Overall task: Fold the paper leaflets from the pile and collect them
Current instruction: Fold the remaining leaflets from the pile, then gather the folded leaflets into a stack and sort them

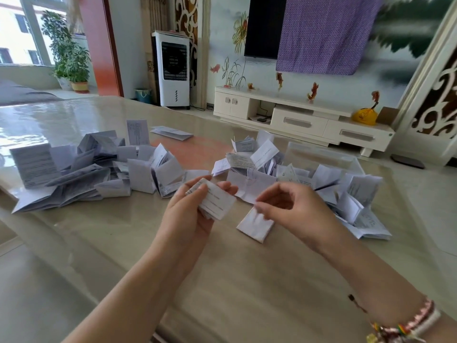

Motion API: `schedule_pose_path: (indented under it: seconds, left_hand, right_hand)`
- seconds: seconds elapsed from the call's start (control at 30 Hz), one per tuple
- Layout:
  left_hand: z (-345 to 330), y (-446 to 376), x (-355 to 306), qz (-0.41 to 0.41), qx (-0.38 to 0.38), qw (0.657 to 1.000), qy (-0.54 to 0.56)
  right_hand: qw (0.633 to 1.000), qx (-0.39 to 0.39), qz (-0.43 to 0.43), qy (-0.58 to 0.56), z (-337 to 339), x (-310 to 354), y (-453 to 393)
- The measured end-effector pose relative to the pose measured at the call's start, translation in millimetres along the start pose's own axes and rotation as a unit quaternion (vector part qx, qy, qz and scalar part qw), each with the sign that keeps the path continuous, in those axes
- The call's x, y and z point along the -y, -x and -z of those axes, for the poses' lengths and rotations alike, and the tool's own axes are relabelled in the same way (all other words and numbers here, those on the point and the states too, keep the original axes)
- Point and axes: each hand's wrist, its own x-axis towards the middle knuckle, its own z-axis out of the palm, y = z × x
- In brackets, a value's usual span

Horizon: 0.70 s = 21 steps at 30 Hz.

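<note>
My left hand [190,209] holds a small stack of folded leaflets [217,201] above the table, thumb on top. My right hand [289,206] hovers just right of it, fingers curled and apart, with nothing in it. Below its fingertips one folded leaflet [256,226] lies on the table. A loose pile of white printed leaflets [99,167] spreads over the left of the table. A second heap of folded leaflets [346,194] lies on the right, spilling from a clear plastic box [321,154].
The glossy beige table [222,280] stretches toward me. A few flat leaflets [171,132] lie at its far side. Behind stand a white air cooler [173,70], a TV cabinet [301,120] and potted plants [71,58].
</note>
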Motion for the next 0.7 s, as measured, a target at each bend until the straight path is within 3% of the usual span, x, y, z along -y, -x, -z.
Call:
schedule_pose_path:
  seconds: [0.07, 0.13, 0.2, 0.37, 0.5, 0.7]
  left_hand:
    - [3, -3, -6, 0.003, -0.029, 0.999, -0.017]
    - [4, -2, -8, 0.016, -0.033, 0.998, -0.049]
    - [4, -2, -8, 0.027, -0.031, 0.997, -0.063]
    - [4, -2, -7, 0.038, -0.044, 0.996, -0.074]
    - [3, 0, -8, 0.071, -0.055, 0.993, -0.075]
    - [2, 3, -9, 0.158, -0.087, 0.980, -0.083]
  right_hand:
    - [0.989, -0.022, 0.021, 0.147, 11, -7, 2]
    - [0.971, 0.030, 0.030, 0.237, 11, -10, 7]
    - [0.950, 0.059, 0.067, 0.298, 6, -13, 8]
    - [0.893, 0.035, 0.145, 0.425, -2, -3, 15]
    - [0.868, -0.007, 0.188, 0.459, -4, -1, 18]
    - [0.860, -0.147, 0.248, 0.421, 4, -10, 7]
